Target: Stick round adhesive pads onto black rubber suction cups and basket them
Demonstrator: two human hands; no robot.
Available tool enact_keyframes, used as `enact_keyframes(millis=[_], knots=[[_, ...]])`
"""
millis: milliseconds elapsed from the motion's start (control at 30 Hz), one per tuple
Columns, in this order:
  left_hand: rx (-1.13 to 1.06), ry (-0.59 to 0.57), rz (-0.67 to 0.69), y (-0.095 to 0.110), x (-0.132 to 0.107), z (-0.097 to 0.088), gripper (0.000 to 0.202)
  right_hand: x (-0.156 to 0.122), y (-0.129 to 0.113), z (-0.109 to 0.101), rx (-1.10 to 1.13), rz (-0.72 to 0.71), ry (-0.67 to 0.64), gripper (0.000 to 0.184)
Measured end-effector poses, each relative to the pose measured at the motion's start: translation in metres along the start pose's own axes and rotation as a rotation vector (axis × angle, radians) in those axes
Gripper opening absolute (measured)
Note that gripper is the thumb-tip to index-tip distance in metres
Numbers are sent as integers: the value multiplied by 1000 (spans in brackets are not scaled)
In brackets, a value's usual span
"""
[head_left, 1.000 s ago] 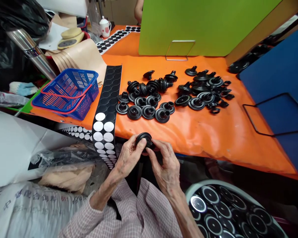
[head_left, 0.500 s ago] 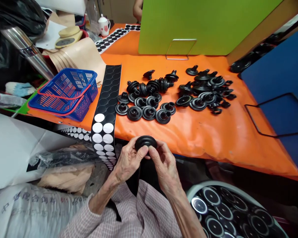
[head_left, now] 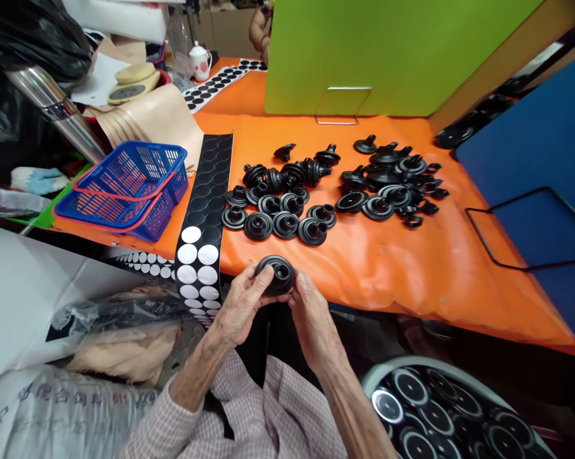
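Observation:
My left hand (head_left: 242, 305) is closed on a black round part (head_left: 280, 273), a stepped disc with a short hollow stem, its thumb lying across the face. My right hand (head_left: 315, 322) has its fingertips at the right edge of that same disc; some of its fingers are hidden behind the thumb. The disc is held at the table's front edge with its stem side tilted towards me. Just beyond, similar black parts (head_left: 285, 224) stand in a group, mostly stem up. Left of them a strip of black round stickers (head_left: 210, 172) hangs over the edge, with white circles where stickers are gone.
More black parts (head_left: 387, 175) lie piled to the right on the orange tabletop (head_left: 412, 268). A blue basket (head_left: 160, 213) stands left. A tub (head_left: 378, 370) of black discs is below right. Green (head_left: 354, 51) and blue (head_left: 531, 166) panels border the table. Another person's arm (head_left: 257, 29) shows behind.
The black part has been tipped, so its hollow stem now faces me. My left thumb has shifted left on it, and my right thumb has come off its face to the right edge.

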State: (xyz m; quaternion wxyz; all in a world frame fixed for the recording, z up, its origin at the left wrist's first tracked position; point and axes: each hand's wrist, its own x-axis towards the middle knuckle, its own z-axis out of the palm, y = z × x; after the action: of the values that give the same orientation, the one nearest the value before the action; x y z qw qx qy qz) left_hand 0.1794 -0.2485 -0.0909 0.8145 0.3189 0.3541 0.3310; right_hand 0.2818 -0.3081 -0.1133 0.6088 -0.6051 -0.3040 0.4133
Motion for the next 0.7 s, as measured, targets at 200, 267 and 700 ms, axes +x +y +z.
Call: enact_keyframes(millis=[200, 267, 700], knots=[[24, 30, 39, -1, 2, 3, 30, 2, -11, 5, 115, 152, -2, 38], [16, 37, 43, 0, 2, 0, 30, 2, -18, 8, 117, 148, -14, 39], [27, -128, 88, 9, 0, -11, 38, 0, -18, 1, 86, -47, -21, 37]])
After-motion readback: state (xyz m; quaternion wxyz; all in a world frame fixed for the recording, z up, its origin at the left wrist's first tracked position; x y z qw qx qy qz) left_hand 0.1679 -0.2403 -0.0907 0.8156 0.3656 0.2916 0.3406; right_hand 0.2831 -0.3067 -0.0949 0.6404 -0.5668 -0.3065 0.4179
